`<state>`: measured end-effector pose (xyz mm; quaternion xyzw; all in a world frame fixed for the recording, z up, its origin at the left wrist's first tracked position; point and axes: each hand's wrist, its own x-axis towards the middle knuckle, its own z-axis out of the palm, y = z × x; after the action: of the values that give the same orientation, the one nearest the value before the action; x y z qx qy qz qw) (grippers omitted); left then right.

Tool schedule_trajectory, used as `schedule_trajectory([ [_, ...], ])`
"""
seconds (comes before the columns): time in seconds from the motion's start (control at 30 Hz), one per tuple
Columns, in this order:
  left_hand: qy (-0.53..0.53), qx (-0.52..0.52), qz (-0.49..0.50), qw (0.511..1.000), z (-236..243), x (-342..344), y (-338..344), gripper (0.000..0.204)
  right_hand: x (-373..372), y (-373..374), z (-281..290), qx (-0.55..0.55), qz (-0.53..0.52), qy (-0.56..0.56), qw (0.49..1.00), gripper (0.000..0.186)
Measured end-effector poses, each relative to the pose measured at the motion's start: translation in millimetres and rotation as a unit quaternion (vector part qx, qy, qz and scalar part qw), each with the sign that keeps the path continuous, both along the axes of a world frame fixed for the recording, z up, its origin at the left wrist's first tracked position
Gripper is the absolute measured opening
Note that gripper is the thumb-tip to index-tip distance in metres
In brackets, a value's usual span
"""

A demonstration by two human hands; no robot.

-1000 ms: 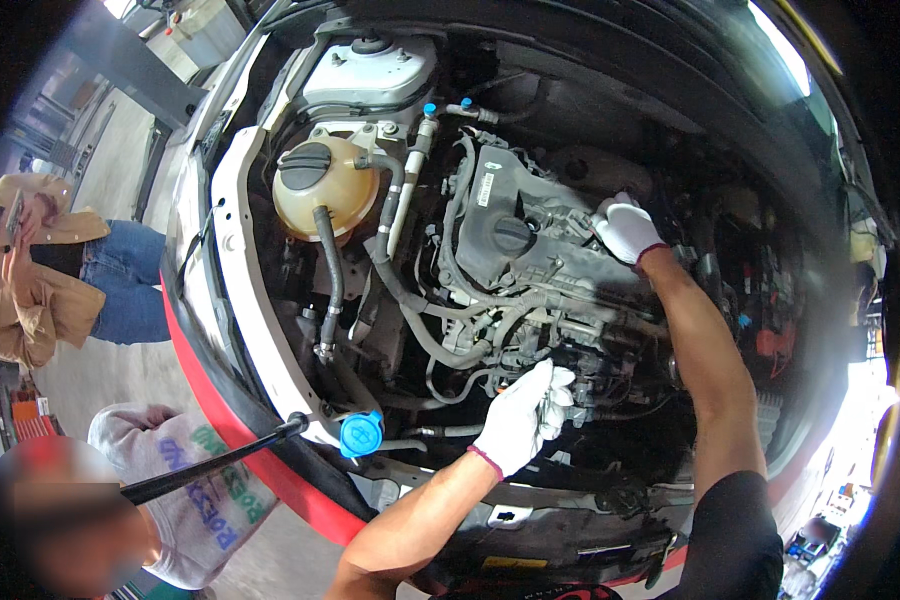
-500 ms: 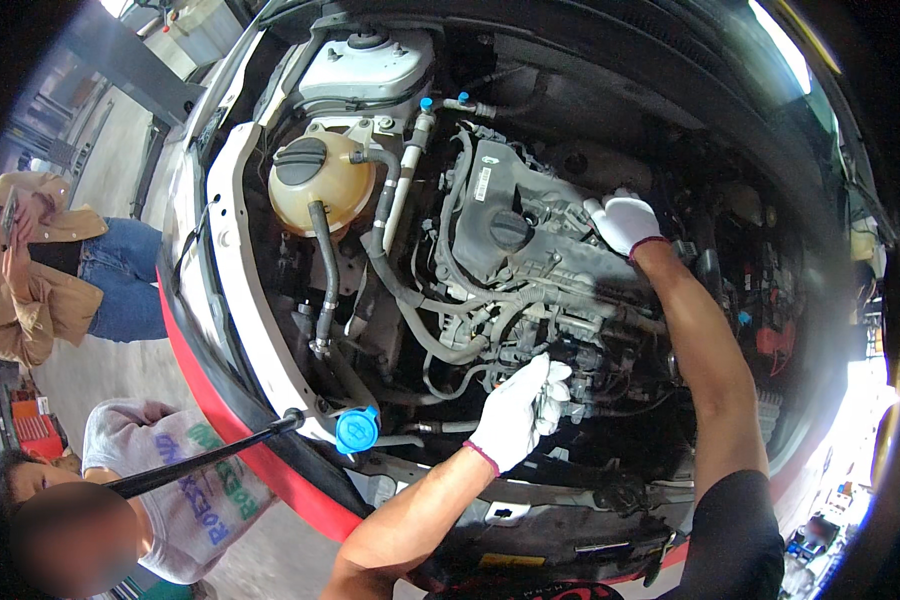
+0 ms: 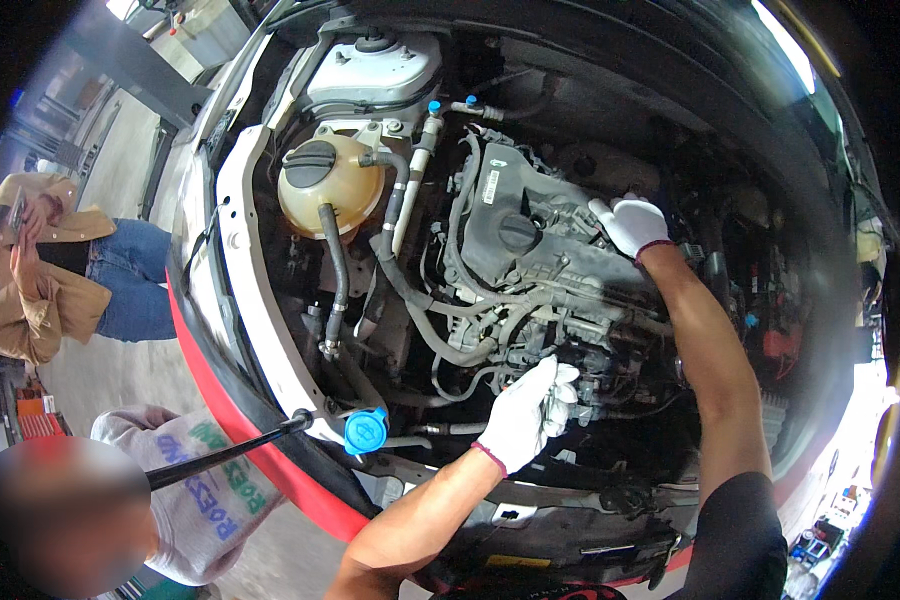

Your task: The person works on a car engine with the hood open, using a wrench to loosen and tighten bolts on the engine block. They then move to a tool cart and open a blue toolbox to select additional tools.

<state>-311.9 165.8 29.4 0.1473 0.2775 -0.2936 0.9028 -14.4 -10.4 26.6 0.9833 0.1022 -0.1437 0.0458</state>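
At far left, the person in a tan jacket point(image 3: 55, 300) stands as half a second ago, while the person in a grey sweatshirt point(image 3: 210, 500) has shifted their head slightly. Next comes the rounded, yellowish translucent tank point(image 3: 348, 190), its dark cap point(image 3: 310, 163) on and hoses attached; its fluid level cannot be made out. Below it sits a blue cap point(image 3: 365, 432) on a filler, whatever it closes being hidden. The left hand point(image 3: 526, 418), white-gloved, has kept its place low at the engine's front, fingers bunched narrow; I cannot tell whether they hold anything. The engine, under its grey cover point(image 3: 485, 235), lies beyond and between the hands. The right hand point(image 3: 632, 226) likewise remains at the cover's right side, fingers curled and thumb apart, grip unclear. With so little moved, work on the engine seems at a steady hold.
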Motion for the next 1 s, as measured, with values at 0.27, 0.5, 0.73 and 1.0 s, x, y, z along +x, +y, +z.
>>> schedule_trajectory([
  [0.27, -0.004, -0.001, 0.001, 1.0, -2.7, -0.3, 0.4, 0.04, 4.7, -19.1, -21.7, 0.045, 0.074, -0.061, 0.994, 0.05],
  [0.5, 0.004, 0.013, 0.011, 1.0, 3.3, 1.3, -2.4, 0.039, 11.0, -28.5, -31.6, 0.066, 0.086, -0.071, 0.992, 0.051],
  [0.73, 0.002, 0.024, 0.004, 1.0, 1.6, 1.8, 0.9, 0.039, 11.3, -10.4, -19.4, -0.028, 0.07, -0.018, 0.997, 0.049],
  [1.0, 0.012, 0.035, 0.009, 0.999, 8.2, 3.6, 0.0, 0.041, -5.0, -23.2, 58.8, 0.135, 0.079, -0.091, 0.984, 0.039],
])
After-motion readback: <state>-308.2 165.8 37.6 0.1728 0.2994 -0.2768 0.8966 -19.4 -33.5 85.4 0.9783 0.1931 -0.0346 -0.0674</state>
